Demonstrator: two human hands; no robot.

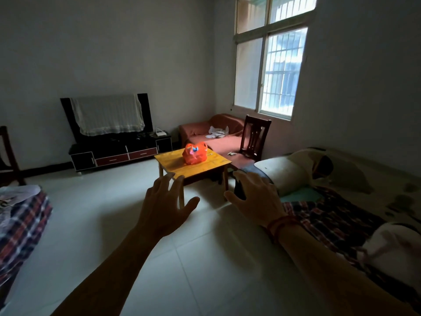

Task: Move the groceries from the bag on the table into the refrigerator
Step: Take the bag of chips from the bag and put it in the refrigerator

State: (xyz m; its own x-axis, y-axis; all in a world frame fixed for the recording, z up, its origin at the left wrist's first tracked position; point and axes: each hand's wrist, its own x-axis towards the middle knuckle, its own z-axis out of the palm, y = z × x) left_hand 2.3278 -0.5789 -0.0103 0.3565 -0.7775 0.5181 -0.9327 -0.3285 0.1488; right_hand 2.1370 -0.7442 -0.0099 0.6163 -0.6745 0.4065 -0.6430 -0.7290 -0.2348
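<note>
Nothing is moved yet: my left hand and right hand reach out empty, fingers spread, the orange bag sits on the yellow table well ahead, and no refrigerator shows.

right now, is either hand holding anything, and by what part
Nothing is held: the left hand and right hand are open, fingers spread; the orange bag sits untouched on the table.

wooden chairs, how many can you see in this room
2. One chair stands by the red sofa, behind the yellow table; the other chair is cut off at the left edge. More could be out of view.
</note>
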